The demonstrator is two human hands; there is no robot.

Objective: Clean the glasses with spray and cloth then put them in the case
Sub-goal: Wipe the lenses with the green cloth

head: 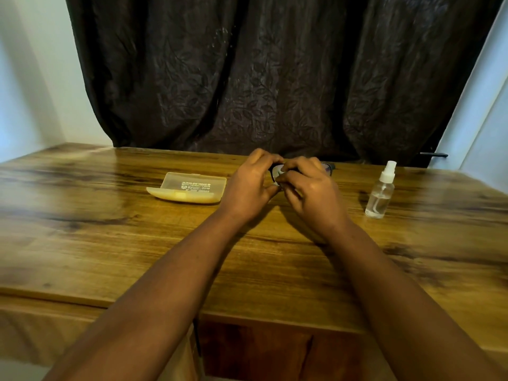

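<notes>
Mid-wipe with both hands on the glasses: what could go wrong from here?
1. Both hands, left hand and right hand, hold the glasses above the table; a loose grip could drop them onto the wood.
2. The cloth shows only as a small bit, so bare fingers may smear the lens.
3. The spray bottle stands upright near the right forearm; a wide elbow swing could topple it.

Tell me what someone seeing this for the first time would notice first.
Two hands meet mid-table: the left hand and right hand hold dark glasses, with a bit of white cloth showing between the fingers. Left of them lies an open case; to the right stands a spray bottle. A dark curtain hangs behind the table.
</notes>
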